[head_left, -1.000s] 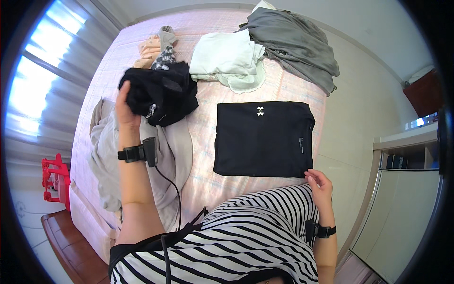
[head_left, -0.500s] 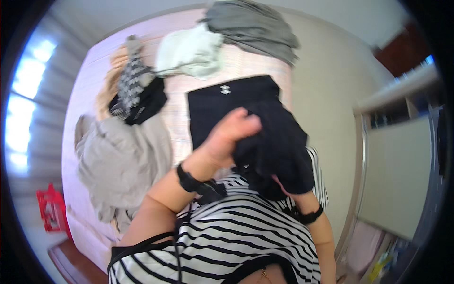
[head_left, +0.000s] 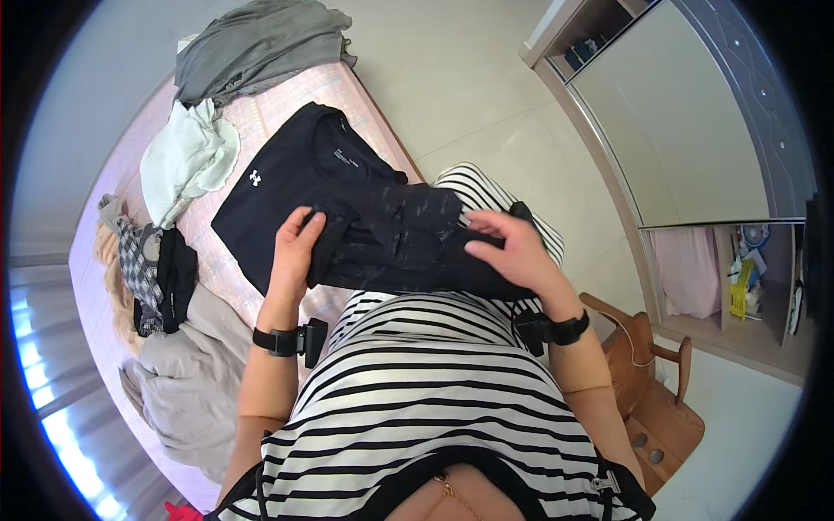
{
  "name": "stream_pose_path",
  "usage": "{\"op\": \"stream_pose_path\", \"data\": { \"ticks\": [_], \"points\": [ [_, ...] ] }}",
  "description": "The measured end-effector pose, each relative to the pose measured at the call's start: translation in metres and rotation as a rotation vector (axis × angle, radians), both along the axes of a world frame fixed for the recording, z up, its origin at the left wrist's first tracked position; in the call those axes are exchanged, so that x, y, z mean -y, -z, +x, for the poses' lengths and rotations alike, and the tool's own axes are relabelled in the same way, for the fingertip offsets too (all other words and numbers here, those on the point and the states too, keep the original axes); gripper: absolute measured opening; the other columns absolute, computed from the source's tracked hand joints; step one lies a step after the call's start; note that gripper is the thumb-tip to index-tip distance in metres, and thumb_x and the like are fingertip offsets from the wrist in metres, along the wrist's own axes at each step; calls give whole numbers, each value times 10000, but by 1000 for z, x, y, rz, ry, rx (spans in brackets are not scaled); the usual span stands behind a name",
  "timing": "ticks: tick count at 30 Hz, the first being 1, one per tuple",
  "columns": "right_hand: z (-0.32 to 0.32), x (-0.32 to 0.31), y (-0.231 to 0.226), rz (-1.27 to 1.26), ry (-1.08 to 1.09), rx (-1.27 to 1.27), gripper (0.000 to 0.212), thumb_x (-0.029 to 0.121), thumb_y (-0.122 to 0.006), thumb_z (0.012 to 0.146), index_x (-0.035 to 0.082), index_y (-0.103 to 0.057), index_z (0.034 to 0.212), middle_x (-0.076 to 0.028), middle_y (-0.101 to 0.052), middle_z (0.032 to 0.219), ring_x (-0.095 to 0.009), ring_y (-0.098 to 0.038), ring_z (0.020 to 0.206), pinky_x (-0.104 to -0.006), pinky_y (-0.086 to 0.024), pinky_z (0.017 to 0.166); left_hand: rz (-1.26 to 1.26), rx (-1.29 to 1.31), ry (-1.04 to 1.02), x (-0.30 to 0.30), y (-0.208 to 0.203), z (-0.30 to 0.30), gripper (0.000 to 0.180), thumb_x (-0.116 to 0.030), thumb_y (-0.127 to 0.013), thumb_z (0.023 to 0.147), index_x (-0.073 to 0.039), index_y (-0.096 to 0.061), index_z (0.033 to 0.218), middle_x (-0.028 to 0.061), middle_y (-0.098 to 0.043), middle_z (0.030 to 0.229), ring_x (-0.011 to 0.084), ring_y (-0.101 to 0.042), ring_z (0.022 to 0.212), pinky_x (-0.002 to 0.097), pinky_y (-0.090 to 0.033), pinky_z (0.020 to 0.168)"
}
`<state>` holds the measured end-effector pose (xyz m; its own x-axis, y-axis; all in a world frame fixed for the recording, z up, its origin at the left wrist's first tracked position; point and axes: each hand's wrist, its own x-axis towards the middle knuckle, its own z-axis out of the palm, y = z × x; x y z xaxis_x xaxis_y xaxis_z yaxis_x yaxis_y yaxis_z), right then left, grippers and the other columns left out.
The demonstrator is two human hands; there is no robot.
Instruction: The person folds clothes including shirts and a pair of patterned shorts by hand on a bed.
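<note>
Left hand [head_left: 295, 247] and right hand [head_left: 521, 252] holding dark garment [head_left: 408, 234], bed edge [head_left: 373, 122] near, pale floor [head_left: 473, 104] alongside

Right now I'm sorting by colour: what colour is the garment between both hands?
The garment is black with faint grey markings, clearest in the head view.

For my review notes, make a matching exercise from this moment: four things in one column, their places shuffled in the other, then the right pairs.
Things
1. Patterned black garment
2. Plain dark top
3. Grey fabric heap
4. Brown chair

Places
A. Off the bed, toward the picture's lower right
B. On the bed, near the picture's upper edge
C. Spread between the left hand and the right hand
D. On the bed, partly hidden behind the patterned black garment

Pairs: 1-C, 2-D, 3-B, 4-A
</note>
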<state>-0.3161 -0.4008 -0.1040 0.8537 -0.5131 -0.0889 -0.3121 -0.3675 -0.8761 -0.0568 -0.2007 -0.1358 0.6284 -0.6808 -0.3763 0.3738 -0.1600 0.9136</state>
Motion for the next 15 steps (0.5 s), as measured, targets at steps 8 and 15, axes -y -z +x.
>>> {"op": "stream_pose_path", "data": {
  "ticks": [8,15],
  "points": [
    [-26,-10,48,-113,50,-177,534,257,-727,726,17,-550,1168,-151,-576,1114,-314,-565,1009,-354,-446,886,202,158,-51,-39,50,7,87,-117,-548,900,-48,-575,855,-51,-543,743,28,-465,670,176,-375,618],
    [-16,-20,40,-260,-14,-153,586,270,-751,707,12,-531,1185,-150,-554,1174,-308,-526,1089,-378,-414,932,-40,-68,-79,-13,-3,4,118,-128,-486,930,-38,-560,947,-7,-599,841,63,-556,733,201,-455,699]
  ]
}}
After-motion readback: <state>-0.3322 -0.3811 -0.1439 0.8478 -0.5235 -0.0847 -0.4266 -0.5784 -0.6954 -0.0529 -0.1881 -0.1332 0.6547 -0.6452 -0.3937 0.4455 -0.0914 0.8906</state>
